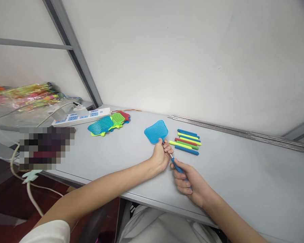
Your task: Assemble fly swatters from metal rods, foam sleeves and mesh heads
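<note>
A blue fly swatter (156, 131) lies across the table's middle, joined by a thin metal rod to a blue handle (176, 165). My left hand (162, 153) is closed round the rod just below the mesh head. Lower and to the right, my right hand (188, 182) wraps the blue handle, its end partly hidden by my fingers. Just beyond my hands lie several loose handles, among them a red handle (182, 140), a green handle (196, 147) and a blue handle (186, 150). Left of the swatter is a pile of swatter heads (100, 126) in blue, green and red.
Long metal rods (243, 134) lie along the wall at the right. A white power strip (91, 116) with cables sits at the back left, near bagged colourful items (32, 94). A grey metal frame (76, 50) rises at left. The table's front edge (152, 201) runs below my forearms.
</note>
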The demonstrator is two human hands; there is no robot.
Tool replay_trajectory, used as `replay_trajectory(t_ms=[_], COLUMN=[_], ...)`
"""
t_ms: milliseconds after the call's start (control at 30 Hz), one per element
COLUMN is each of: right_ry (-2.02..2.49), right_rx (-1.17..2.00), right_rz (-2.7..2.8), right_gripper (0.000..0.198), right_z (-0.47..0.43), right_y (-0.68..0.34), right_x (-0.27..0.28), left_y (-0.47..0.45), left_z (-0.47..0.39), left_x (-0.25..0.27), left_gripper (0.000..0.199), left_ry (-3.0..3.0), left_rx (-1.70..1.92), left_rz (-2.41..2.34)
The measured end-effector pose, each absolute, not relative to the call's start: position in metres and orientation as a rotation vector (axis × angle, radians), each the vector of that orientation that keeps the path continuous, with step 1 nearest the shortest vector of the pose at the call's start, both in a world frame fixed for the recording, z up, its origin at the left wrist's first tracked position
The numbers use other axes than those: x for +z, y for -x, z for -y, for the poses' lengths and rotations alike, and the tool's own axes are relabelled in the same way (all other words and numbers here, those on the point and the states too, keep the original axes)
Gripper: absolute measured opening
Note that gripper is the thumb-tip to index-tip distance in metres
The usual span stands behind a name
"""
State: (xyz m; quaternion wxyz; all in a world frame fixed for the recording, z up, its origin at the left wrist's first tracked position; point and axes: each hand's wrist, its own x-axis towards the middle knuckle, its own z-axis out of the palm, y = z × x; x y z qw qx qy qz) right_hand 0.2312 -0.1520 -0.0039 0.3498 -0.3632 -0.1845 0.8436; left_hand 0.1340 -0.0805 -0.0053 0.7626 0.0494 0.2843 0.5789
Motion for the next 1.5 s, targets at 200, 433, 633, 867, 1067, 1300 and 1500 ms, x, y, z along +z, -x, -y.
replay_trajectory(t_ms=[200, 433, 633, 867, 1067, 1300, 1500], right_ry=[0.867, 0.921, 0.909, 0.869, 0.884, 0.874, 0.789], right_rx=[2.164, 2.131, 2.151, 2.248, 2.254, 2.246, 2.333], right_rz=[0.579, 0.795, 0.853, 0.728, 0.675, 0.660, 0.585], right_gripper=[0.022, 0.030, 0.033, 0.030, 0.031, 0.031, 0.029], right_z=[0.153, 0.158, 0.160, 0.157, 0.156, 0.156, 0.151], right_y=[-0.229, -0.227, -0.225, -0.230, -0.231, -0.231, -0.233], right_x=[-0.005, 0.001, 0.000, -0.004, -0.003, -0.005, -0.007], left_y=[-0.123, -0.106, -0.102, -0.109, -0.113, -0.121, -0.121], left_z=[0.072, 0.062, 0.064, 0.068, 0.070, 0.080, 0.078], left_x=[0.000, 0.020, 0.026, 0.013, 0.011, 0.014, 0.017], left_gripper=[0.031, 0.039, 0.044, 0.044, 0.038, 0.034, 0.033], left_ry=[-0.160, -0.351, -0.402, -0.375, -0.390, -0.363, -0.318], left_rx=[1.167, 1.016, 0.924, 0.992, 0.986, 1.170, 1.150], left_rz=[-0.542, -0.295, -0.259, -0.240, -0.245, -0.321, -0.361])
